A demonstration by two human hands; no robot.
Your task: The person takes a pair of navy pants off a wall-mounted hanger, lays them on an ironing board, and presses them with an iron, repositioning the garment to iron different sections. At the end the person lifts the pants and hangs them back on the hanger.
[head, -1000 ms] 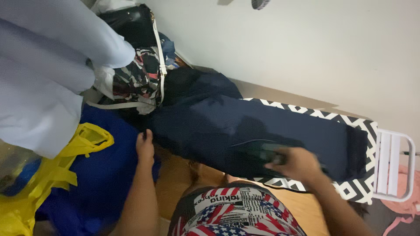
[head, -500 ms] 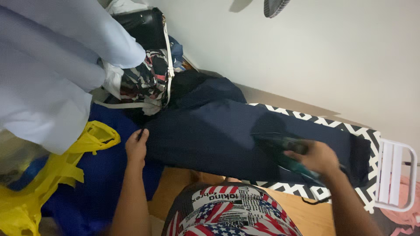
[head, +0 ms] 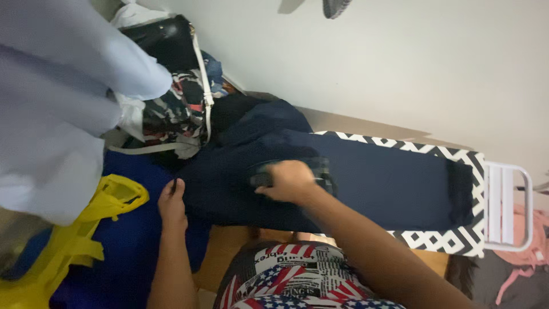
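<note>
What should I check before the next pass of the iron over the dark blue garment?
1. Grip on the iron: ok, the right hand is closed over its handle.
2. Garment held taut: ok, the left hand pinches the near edge of the dark blue garment.
3. Left hand away from the iron: ok, a stretch of cloth lies between them.
4. Cloth flat ahead of the iron: ok toward the board's right end; bunched at the left end near the pile of clothes.
5. Garment on the ironing board: ok in the middle, the left part hangs off.
6. Iron's heat and cord: cannot tell.
</note>
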